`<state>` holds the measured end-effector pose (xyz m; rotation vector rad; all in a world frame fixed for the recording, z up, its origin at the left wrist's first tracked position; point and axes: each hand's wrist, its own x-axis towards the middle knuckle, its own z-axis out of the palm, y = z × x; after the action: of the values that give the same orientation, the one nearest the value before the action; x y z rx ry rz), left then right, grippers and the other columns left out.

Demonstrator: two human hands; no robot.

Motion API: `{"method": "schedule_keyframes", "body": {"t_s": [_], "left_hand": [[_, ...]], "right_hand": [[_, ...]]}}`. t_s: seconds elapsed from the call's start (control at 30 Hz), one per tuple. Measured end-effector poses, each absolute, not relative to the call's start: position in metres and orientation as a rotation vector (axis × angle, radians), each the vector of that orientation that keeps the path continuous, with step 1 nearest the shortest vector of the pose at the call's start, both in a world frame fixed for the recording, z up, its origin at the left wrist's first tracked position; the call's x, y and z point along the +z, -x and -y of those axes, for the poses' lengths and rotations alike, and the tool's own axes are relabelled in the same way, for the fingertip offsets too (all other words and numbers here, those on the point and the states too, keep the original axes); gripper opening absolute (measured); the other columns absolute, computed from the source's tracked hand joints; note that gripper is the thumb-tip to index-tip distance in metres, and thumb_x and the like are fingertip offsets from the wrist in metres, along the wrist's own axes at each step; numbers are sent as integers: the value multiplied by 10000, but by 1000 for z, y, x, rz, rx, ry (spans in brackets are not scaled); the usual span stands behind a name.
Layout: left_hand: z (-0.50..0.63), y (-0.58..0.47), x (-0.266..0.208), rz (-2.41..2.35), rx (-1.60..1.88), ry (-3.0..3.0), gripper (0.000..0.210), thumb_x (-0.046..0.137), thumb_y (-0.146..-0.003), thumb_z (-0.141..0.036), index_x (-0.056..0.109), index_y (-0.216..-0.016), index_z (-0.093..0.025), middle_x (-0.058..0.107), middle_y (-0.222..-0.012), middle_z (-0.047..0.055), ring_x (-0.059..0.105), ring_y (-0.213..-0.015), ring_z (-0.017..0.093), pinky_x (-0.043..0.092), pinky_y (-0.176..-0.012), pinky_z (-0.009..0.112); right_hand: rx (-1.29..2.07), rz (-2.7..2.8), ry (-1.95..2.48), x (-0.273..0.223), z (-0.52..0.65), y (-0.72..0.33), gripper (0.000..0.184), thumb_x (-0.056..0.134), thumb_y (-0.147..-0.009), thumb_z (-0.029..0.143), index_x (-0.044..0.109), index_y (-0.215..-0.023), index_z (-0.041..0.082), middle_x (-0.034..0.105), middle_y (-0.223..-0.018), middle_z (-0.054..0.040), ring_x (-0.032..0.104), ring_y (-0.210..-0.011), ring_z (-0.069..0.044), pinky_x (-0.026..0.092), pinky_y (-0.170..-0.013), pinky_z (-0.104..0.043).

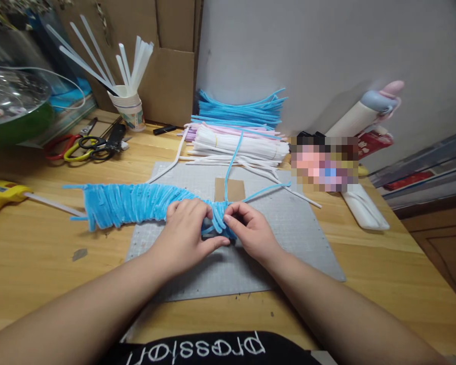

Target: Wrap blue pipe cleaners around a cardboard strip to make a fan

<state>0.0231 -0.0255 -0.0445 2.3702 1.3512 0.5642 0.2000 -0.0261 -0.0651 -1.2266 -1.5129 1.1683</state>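
A long band of wound blue pipe cleaners [125, 205] stretches leftward from my hands. My left hand [188, 230] is closed over the band's right end, with the thumb reaching along the lower side. At that same end, the thumb and fingertips of my right hand [253, 230] pinch a blue pipe cleaner. One loose blue strand [231, 165] rises from between my hands, and another blue strand [268, 191] runs off to the right. Beneath lies a grey cutting mat [289, 243] with a small brown cardboard piece [233, 190] on it.
Behind the mat are bundles of blue pipe cleaners [239, 109] and white pipe cleaners [239, 142]. A paper cup [131, 111] holds glue sticks. Several scissors [85, 144] lie at left, near a yellow glue gun [3, 195]. A white bottle [353, 116] and white packet [365, 208] are at right.
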Motion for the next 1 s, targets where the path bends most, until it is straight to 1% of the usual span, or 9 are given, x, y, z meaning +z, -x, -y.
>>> {"method": "schedule_keyframes", "body": {"t_s": [0.03,0.1,0.23,0.37,0.6,0.67,0.77,0.83,1.0], "left_hand": [[26,-23,-44,-1348,618,-2345,413,636,-772,-506,542,-1003,-177,595,-977,62,497,-954,254,314,-842,429],[25,-23,-44,-1287,655,-2359,361,610,-816,-455,525,-1062,-205,601,-1058,57,496,-1017,247,290,-880,434],[23,-23,-44,-1265,591,-2422,145,560,-872,-365,585,-942,-241,634,-1052,29,503,-1035,233,260,-887,432],[20,-22,-45,-1362,622,-2415,141,527,-890,-349,614,-926,-244,632,-1050,40,508,-1020,229,268,-875,427],[17,-21,-45,-1325,720,-2324,83,532,-873,-219,606,-841,-235,649,-1004,9,546,-980,198,279,-874,413],[16,-21,-45,-1341,762,-2250,63,530,-866,-217,577,-825,-220,655,-948,8,557,-938,192,303,-866,401],[15,-22,-45,-1344,789,-2160,77,523,-866,-236,555,-801,-210,647,-854,3,563,-855,182,344,-837,381],[14,-22,-44,-1333,795,-2133,89,520,-867,-244,555,-793,-208,644,-833,3,565,-834,179,362,-828,372],[16,-21,-46,-1327,825,-2115,57,546,-855,-237,579,-817,-212,657,-860,-1,575,-868,185,347,-844,369]], "right_hand": [[1147,1517,1234,-65,27,-200,104,578,-812,287,557,-784,189,562,-739,1,523,-711,-135,434,-685,-279],[1097,1545,1243,-64,28,-200,95,575,-822,278,561,-785,191,571,-761,-7,528,-739,-143,432,-711,-293],[1054,1566,1194,-63,33,-201,83,542,-867,281,558,-830,208,600,-844,-24,556,-824,-161,440,-782,-324],[1116,1497,1076,-65,37,-202,86,480,-916,295,520,-891,223,623,-957,-41,586,-914,-168,452,-844,-352],[1049,1541,1063,-63,37,-204,87,438,-934,293,496,-913,232,612,-951,-45,581,-918,-174,453,-850,-366],[911,1665,1151,-62,37,-205,84,475,-907,303,484,-948,231,587,-956,-51,562,-923,-190,441,-840,-383],[603,2023,1313,-62,36,-202,298,661,-764,351,494,-970,214,565,-1020,-80,515,-983,-253,393,-855,-431],[456,2192,1381,-62,36,-200,345,703,-719,356,512,-961,201,565,-1059,-103,496,-1016,-288,368,-850,-441],[343,2228,1361,-61,33,-199,111,598,-813,235,551,-909,204,610,-1012,-78,524,-979,-255,332,-851,-413]]}}
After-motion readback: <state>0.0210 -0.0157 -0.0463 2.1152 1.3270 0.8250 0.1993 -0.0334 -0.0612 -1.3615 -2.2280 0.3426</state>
